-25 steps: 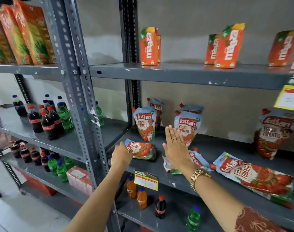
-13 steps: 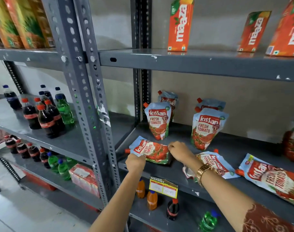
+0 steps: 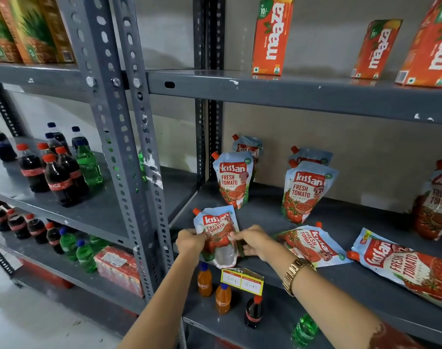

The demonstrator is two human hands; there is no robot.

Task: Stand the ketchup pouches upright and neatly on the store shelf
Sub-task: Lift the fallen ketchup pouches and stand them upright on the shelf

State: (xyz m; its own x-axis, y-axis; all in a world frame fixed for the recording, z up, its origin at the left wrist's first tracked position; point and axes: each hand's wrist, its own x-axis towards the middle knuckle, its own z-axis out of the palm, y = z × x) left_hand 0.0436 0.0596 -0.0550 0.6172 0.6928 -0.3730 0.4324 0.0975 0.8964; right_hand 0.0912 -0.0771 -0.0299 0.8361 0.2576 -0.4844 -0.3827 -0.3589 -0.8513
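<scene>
A small ketchup pouch (image 3: pixel 217 227) is tipped up at the front left of the grey shelf (image 3: pixel 340 270), its silver base toward me. My left hand (image 3: pixel 189 241) grips its left edge and my right hand (image 3: pixel 252 241) its right edge. Behind it a pouch (image 3: pixel 232 180) stands upright with another (image 3: pixel 249 147) at its back. To the right a second upright pouch (image 3: pixel 304 192) hides most of one behind (image 3: pixel 312 157). One pouch (image 3: pixel 309 244) lies flat beside my right wrist. A large pouch (image 3: pixel 406 269) lies flat at the right; another large one (image 3: pixel 436 202) stands at the edge.
A yellow price tag (image 3: pixel 242 278) hangs from the shelf's front lip. Grey perforated uprights (image 3: pixel 129 147) stand just left of my hands. Orange juice cartons (image 3: pixel 272 36) line the shelf above. Soda bottles (image 3: pixel 58 177) fill the left bay, and small bottles (image 3: pixel 222 298) stand on the shelf below.
The front left pouch lay flat; both hands closed on its edges and raised it from flat toward upright. The camera has moved closer to the shelf.
</scene>
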